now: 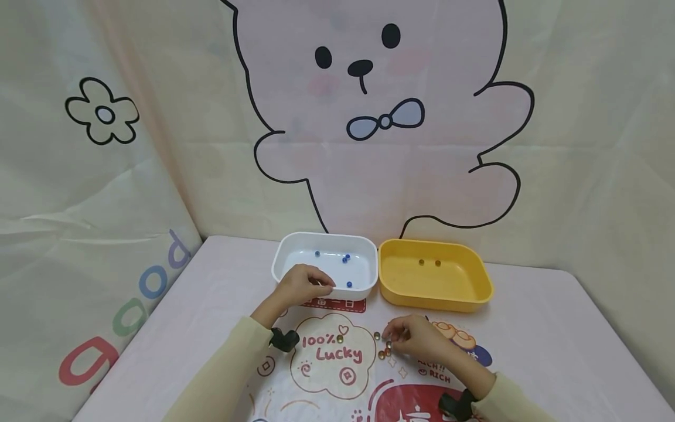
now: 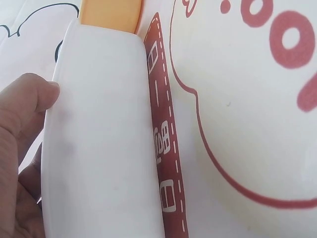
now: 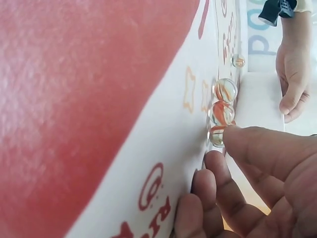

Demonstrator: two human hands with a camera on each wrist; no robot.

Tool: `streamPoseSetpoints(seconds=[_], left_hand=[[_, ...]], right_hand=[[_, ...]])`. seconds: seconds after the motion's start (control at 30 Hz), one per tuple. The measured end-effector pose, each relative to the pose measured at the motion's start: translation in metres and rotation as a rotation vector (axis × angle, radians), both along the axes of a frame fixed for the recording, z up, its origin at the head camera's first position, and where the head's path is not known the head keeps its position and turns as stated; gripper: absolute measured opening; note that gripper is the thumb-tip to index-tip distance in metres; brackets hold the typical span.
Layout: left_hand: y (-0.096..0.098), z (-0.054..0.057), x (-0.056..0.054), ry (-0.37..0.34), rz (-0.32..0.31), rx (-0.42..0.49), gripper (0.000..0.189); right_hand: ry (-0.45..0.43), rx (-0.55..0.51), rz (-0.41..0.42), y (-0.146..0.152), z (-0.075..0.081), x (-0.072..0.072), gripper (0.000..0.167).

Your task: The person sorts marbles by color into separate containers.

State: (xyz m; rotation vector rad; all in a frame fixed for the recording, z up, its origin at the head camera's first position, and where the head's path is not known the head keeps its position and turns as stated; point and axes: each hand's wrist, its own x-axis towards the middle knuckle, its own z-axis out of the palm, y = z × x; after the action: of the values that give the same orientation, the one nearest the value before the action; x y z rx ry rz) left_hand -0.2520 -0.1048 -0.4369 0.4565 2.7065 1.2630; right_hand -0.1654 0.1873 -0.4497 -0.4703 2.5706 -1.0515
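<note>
My left hand (image 1: 304, 284) is at the front of a white tray (image 2: 104, 129). Its thumb lies against the rim and the other fingers curl behind it, partly hidden. Several blue marbles (image 1: 349, 284) lie in this tray. My right hand (image 1: 416, 337) is low on the table, fingers curled around a small marble (image 3: 217, 138) with the thumb tip against it. Two orange-swirled clear marbles (image 3: 223, 113) sit in a row beside it. In the head view another marble (image 1: 377, 336) lies just left of the right fingertips, and a separate marble (image 1: 340, 339) rests farther left.
A yellow tray (image 1: 448, 302) stands right beside the white one and holds two amber marbles (image 1: 437, 264). The printed tablecloth (image 1: 337, 375) covers the table. Behind the trays rises a curtain (image 1: 369, 176) with a bear drawing.
</note>
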Motion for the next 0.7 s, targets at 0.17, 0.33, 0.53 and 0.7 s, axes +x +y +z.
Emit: streamPoseSetpoints(seconds=[0.17, 0.33, 0.53, 0.7], left_hand=[[0.0002, 0.0007, 0.0003, -0.004, 0.005, -0.005, 0.006], [-0.0002, -0.0001, -0.0004, -0.008, 0.009, -0.004, 0.005], [0.0002, -0.0017, -0.0005, -0.009, 0.005, -0.002, 0.005], [0.0012, -0.0016, 0.001, -0.015, 0.01, 0.001, 0.005]], right_hand=[[0.004, 0.007, -0.012, -0.0013, -0.0009, 0.0002, 0.015], [0.002, 0.003, -0.019, -0.0023, -0.0018, -0.0008, 0.015], [-0.015, 0.014, -0.035, -0.0021, -0.0038, -0.0009, 0.015], [-0.013, 0.017, -0.036, -0.0011, -0.0051, -0.0009, 0.015]])
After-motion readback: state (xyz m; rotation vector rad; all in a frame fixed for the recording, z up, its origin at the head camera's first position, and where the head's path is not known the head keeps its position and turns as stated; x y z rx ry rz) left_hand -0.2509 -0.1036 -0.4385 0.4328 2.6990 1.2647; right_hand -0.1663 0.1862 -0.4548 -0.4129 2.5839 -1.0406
